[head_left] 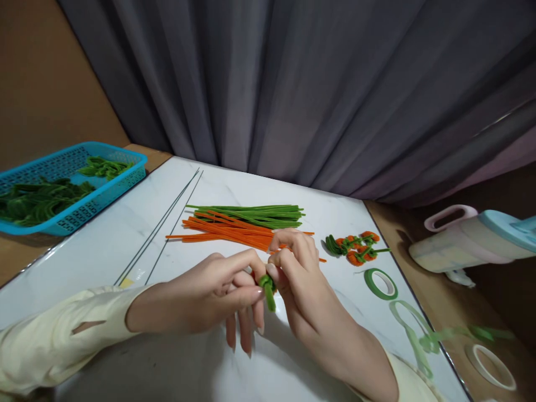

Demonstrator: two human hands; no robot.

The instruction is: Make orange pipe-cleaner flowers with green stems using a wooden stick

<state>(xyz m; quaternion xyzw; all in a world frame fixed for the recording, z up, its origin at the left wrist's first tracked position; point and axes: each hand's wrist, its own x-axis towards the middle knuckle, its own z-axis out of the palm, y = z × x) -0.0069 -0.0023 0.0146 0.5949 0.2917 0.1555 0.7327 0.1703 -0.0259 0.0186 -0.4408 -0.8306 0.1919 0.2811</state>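
Observation:
Between my two hands, above the white marbled board (176, 357), is a small green pipe-cleaner piece (268, 290) with a stub pointing down and a bit of orange behind it. My left hand (226, 285) pinches it between thumb and index finger, the other fingers hanging below. The fingertips of my right hand (299, 273) close together at its upper side; what exactly they pinch is hidden. Just beyond lie a bundle of orange pipe cleaners (226, 230) and a bundle of green pipe cleaners (268, 214). Several orange and green pipe-cleaner pieces (360, 248) sit to the right.
A blue basket (100, 201) with green leaf-like pieces stands at left. Thin stem wires (167, 220) lie beside it. At right are a green tape roll (381, 283), a loose translucent ribbon (412, 329), an off-white ring (489, 365) and a tumbler (464, 240) on its side. Grey curtains (268, 95) hang behind.

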